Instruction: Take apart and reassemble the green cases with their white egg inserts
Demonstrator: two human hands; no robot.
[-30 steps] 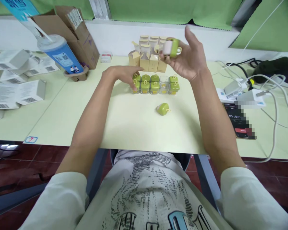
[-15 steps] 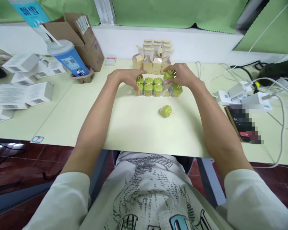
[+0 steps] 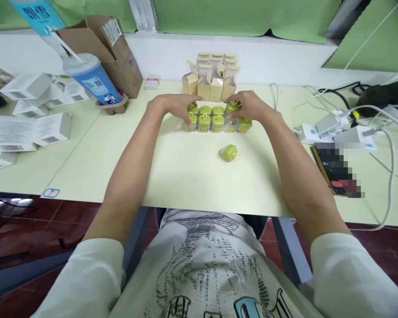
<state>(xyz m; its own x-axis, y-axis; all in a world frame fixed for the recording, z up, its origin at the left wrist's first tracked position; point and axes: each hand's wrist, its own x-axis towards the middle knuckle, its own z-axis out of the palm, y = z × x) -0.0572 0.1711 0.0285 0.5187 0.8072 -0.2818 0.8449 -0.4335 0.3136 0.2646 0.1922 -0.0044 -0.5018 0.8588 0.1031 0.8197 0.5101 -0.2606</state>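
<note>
Since half a second ago, the green-lidded jar (image 3: pixel 232 107) in my right hand (image 3: pixel 252 106) has come down a little further into the block of jars (image 3: pixel 212 119) on the bench (image 3: pixel 185 172); a second ago I held it high in the air. Now my right grip is clamped on it, fingertips pinching its lid as it sits at the right end of the back row. My left hand (image 3: pixel 172 105) rests against the left end of the block, fingers curled loosely on the outer jars and closed on nothing.

Judging by this, I am seating the jar in its slot while the left hand braces the rows. One clear jar just below my right fingers seems to lack a lid, though I cannot tell for sure. A loose green lid (image 3: pixel 228 153) lies nearer to me, well apart from both hands. Beyond my fingers stand small tan cartons (image 3: pixel 209 84). Next, I would have to release without tipping the neighbours, then reach back for that lid.
</note>
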